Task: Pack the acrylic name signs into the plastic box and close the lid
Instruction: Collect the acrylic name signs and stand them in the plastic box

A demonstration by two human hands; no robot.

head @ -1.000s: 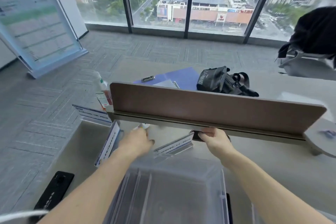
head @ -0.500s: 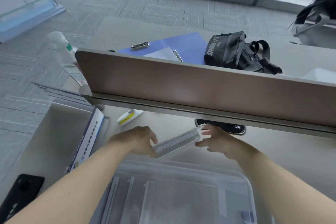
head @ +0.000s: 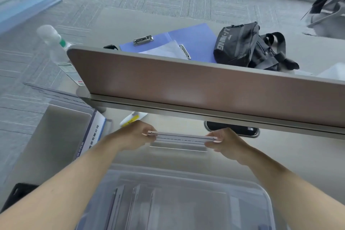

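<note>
I hold a clear acrylic name sign [head: 179, 138] level between both hands, above the desk and just beyond the box. My left hand [head: 135, 134] pinches its left end and my right hand [head: 226, 141] its right end. The clear plastic box [head: 186, 173] sits open at the near edge under my forearms, with several signs standing on edge inside it. Another name sign with blue print [head: 91, 134] stands at the left, and a clear one [head: 56, 92] lies behind it.
A brown desk divider [head: 205, 87] crosses the desk just beyond my hands. Behind it lie a blue clipboard folder [head: 196, 43], a black bag [head: 248, 46] and a spray bottle [head: 57, 50]. A small white tube [head: 131, 118] and a black phone [head: 231, 128] lie under the divider.
The sign was tilted and held low by the divider; both hands have lifted it level. The view has tipped downward toward the desk.
</note>
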